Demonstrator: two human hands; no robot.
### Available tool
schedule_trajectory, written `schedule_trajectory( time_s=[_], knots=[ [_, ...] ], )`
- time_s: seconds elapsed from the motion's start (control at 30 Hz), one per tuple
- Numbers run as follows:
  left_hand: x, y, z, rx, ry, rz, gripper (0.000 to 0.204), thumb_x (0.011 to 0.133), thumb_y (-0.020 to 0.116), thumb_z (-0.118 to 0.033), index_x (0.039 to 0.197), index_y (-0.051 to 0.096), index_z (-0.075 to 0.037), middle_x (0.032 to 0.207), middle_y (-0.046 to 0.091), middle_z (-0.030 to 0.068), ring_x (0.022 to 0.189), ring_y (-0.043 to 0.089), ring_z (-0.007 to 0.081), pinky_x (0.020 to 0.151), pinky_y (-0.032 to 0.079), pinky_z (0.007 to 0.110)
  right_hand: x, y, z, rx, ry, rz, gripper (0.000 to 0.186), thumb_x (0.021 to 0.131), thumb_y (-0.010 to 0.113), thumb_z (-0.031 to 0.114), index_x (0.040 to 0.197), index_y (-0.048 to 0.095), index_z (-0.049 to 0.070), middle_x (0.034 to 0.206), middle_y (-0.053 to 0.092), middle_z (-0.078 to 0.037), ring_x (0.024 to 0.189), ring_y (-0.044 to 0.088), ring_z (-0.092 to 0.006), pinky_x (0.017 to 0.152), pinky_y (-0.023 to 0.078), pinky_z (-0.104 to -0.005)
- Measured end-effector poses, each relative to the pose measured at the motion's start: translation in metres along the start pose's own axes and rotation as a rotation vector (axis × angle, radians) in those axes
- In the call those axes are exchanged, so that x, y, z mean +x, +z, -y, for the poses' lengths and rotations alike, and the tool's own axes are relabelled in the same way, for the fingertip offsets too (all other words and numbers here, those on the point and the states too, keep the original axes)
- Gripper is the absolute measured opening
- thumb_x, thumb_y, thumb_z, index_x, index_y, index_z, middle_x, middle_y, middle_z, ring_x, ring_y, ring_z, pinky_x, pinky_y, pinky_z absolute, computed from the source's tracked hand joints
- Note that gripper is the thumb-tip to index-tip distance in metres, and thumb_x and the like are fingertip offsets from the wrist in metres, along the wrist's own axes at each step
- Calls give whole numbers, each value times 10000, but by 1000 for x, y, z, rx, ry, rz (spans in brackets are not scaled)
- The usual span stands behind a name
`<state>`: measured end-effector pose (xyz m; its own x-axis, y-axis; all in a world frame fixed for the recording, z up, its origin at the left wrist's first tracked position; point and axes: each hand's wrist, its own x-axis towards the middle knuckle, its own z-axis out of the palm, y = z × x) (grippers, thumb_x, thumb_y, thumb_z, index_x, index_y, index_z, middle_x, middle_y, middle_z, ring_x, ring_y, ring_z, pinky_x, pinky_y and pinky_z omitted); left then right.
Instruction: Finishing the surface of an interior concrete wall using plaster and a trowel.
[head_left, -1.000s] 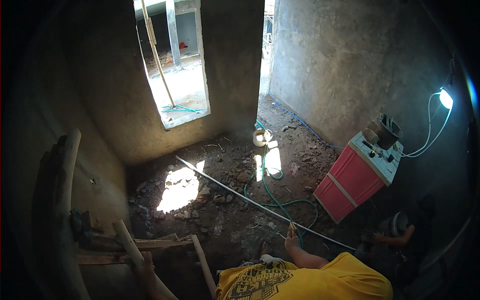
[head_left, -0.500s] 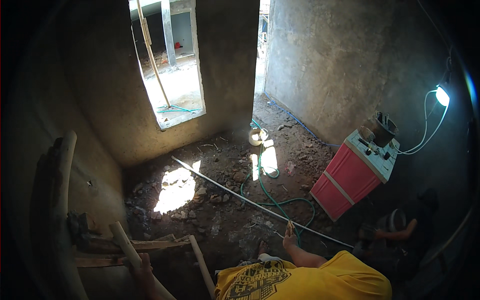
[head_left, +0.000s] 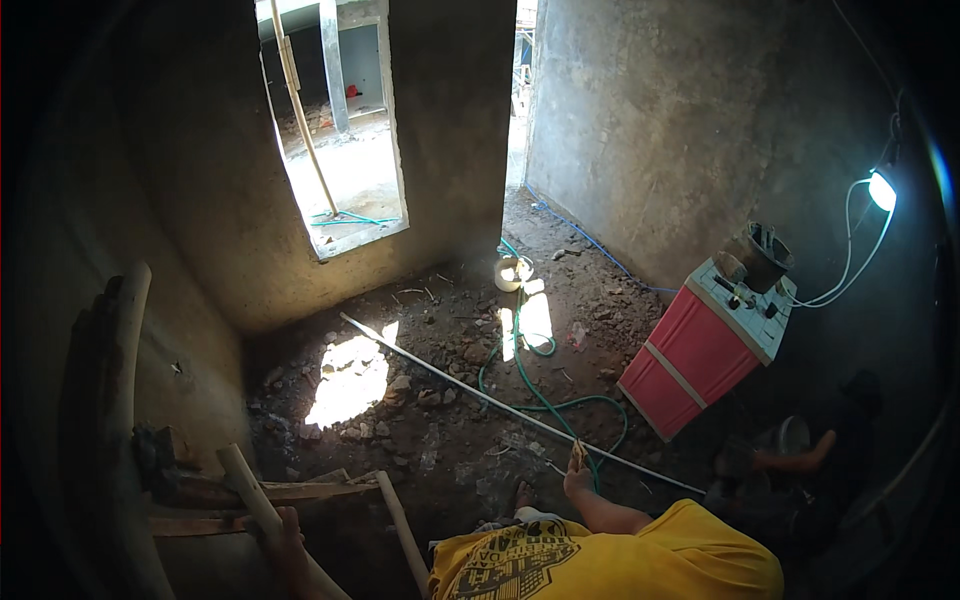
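Observation:
My left hand (head_left: 289, 540), dim in the shadow at the lower left, closes round a pale wooden pole (head_left: 248, 486). Its fingers show only in part. From the yellow shirt my right forearm reaches forward, and my right hand (head_left: 578, 479) is raised above the floor with its fingers drawn together. A small tan thing (head_left: 580, 453) shows at its fingertips, too small to name. Below that hand, on the floor, run a long white pipe (head_left: 470, 391) and a green hose (head_left: 533, 378). My sandalled foot (head_left: 524, 494) shows beside it.
Timber rails (head_left: 310, 490) and another pole (head_left: 402, 530) stand at lower left. Rubble (head_left: 420, 385) covers the floor. A pink box-like stand (head_left: 690, 360) carries a bucket (head_left: 765, 262). A lamp (head_left: 881, 190) hangs at right. Below, a co-worker's arm (head_left: 805, 458) reaches beside a bucket (head_left: 792, 436).
The whole view has shifted very slightly. The co-worker's arm and the bucket beside it at lower right have moved a little. My two hands keep their places.

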<state>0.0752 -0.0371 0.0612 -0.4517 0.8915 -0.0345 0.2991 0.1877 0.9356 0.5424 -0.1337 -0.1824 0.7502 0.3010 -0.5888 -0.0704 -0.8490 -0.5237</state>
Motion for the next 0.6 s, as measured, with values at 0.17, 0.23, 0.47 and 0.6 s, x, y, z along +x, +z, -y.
schedule_trajectory(
  time_s=[0.17,0.23,0.47,0.6],
  knots=[
    [-2,0,-6,8,-19,17,286,781,647,-271,906,536,-39,717,472,-9,565,447,67,473,378,196,7,3,-7,-35,-27,-8,506,914,307,422,1203,466,39,1110,544,-185,1009,530,-331,796,418,-395],
    [0,-1,-1,33,-38,36,292,780,648,-274,911,533,-40,720,473,-9,567,448,67,472,379,196,16,6,-15,-33,-75,-1,508,913,307,424,1190,474,31,1097,552,-183,992,539,-331,782,426,-397],
    [1,-3,9,-16,2,-16,279,775,650,-266,898,539,-41,682,470,-9,547,447,62,462,382,193,7,7,-10,-112,-115,-13,523,911,307,436,1157,497,16,1044,576,-181,925,567,-314,752,432,-391],
    [-6,0,-11,19,-23,8,278,772,652,-258,898,535,-39,682,472,-5,539,447,62,455,381,194,5,2,4,-53,7,34,524,911,307,437,1142,507,11,1042,572,-190,929,565,-308,759,431,-387]
  ],
)
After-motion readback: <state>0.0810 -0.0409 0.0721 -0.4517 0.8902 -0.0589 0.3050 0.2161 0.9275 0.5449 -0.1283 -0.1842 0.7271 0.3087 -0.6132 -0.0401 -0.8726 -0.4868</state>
